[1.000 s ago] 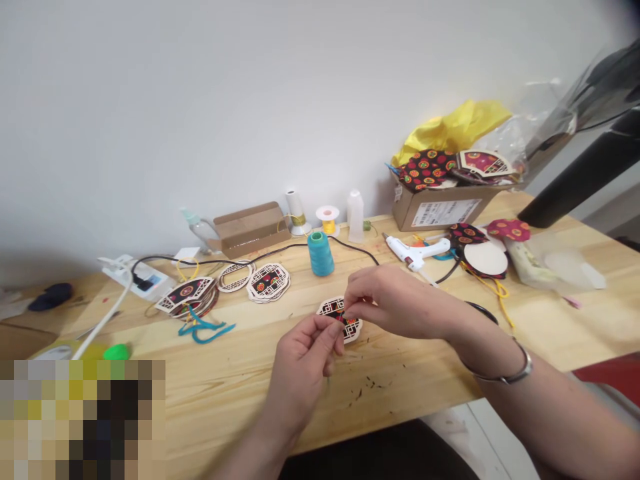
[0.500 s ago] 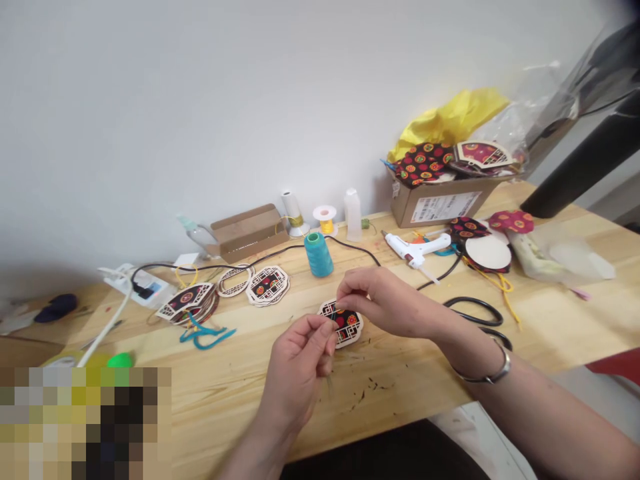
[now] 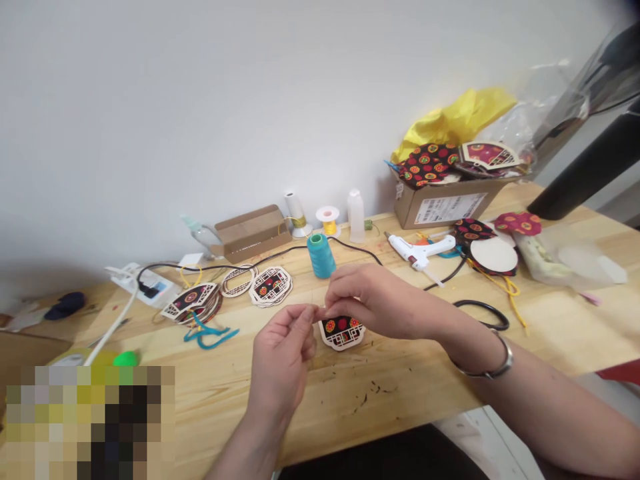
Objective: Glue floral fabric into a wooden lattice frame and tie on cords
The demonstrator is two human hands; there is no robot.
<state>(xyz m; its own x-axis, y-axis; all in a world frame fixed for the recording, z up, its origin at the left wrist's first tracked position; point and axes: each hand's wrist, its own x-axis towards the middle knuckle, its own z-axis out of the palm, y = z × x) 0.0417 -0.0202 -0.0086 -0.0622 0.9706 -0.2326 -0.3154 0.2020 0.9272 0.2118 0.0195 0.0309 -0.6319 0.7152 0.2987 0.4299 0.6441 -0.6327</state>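
Both hands meet at the middle of the table [image 3: 220, 387], fingertips nearly touching. My left hand [image 3: 287, 343] is closed in a pinch; whatever lies between its thumb and forefinger is too small to make out. My right hand [image 3: 363, 300] also pinches, and its fingers hide what they hold. Just beneath the right fingers lies a patterned ornament [image 3: 343, 333] with a pale cut-out frame over dark floral fabric, its upper part covered. Behind the hands stands a cone of teal thread [image 3: 321, 257].
Stacked ornaments [image 3: 271, 287] and a power strip [image 3: 155, 288] are on the left. A white glue gun [image 3: 420, 252], black cable loops [image 3: 483, 315] and a full cardboard box [image 3: 445, 205] stand right. Dark scraps lie near the front edge.
My left hand has shifted slightly left, off the ornament. My right hand has moved a little left, its fingertips now meeting the left ones above the ornament's upper edge.
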